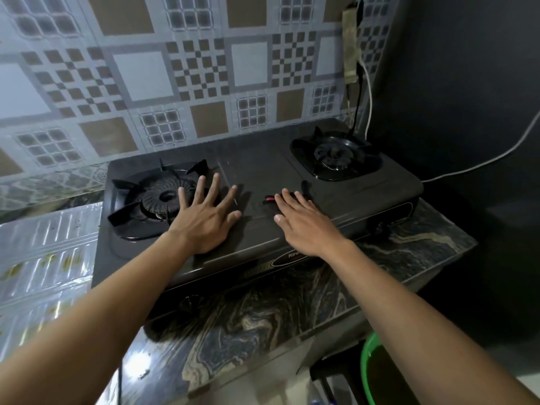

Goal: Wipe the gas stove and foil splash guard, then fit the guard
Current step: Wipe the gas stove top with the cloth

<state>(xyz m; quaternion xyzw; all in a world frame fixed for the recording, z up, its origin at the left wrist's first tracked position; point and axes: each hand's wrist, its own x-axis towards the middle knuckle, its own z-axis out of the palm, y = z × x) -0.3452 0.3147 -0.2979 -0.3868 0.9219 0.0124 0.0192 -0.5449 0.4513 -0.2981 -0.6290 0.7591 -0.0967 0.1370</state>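
A black two-burner gas stove (257, 168) sits on a marbled countertop (263, 317). My left hand (204, 217) lies flat with fingers spread on the stove top, beside the left burner (159, 198). My right hand (304, 223) presses flat on a dark cloth with a red stripe (270, 201) in the middle of the stove. The right burner (336, 156) is at the back right. A ribbed foil splash guard (46, 258) lies flat to the left of the stove.
A patterned tile wall (175, 68) rises behind the stove. A dark wall (467, 97) closes the right side, with cables (365, 92) running down its corner. A green tub (368, 369) stands below the counter edge at the lower right.
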